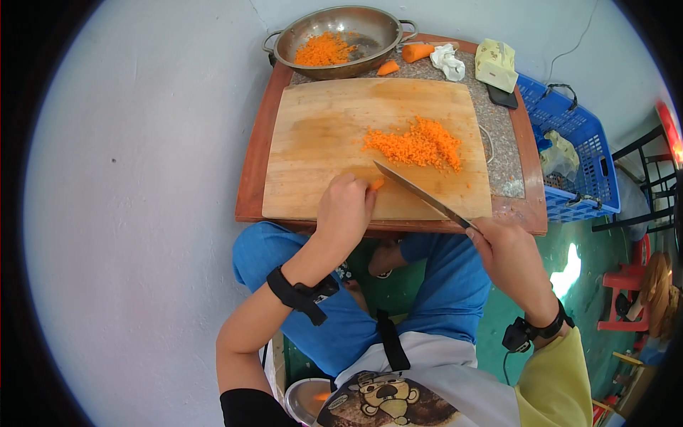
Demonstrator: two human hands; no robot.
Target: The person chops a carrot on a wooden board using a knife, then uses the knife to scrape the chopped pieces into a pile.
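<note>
My left hand [345, 206] is closed near the front edge of the wooden cutting board [313, 142], with a small orange carrot piece [377, 183] showing at its fingertips. The handle of a knife [427, 197] is in my right hand [504, 249], at the board's front right. Its blade points up and left, the tip just beyond the carrot piece. Finely chopped carrot [420, 144] lies in a heap on the board behind the blade.
Behind the board, a metal pan [338, 69] holds more chopped carrot. Carrot chunks [417, 53], crumpled tissue [448, 62], a tissue pack [496, 65] and a phone [502, 97] lie along the back. A blue basket [580, 121] stands right of the table.
</note>
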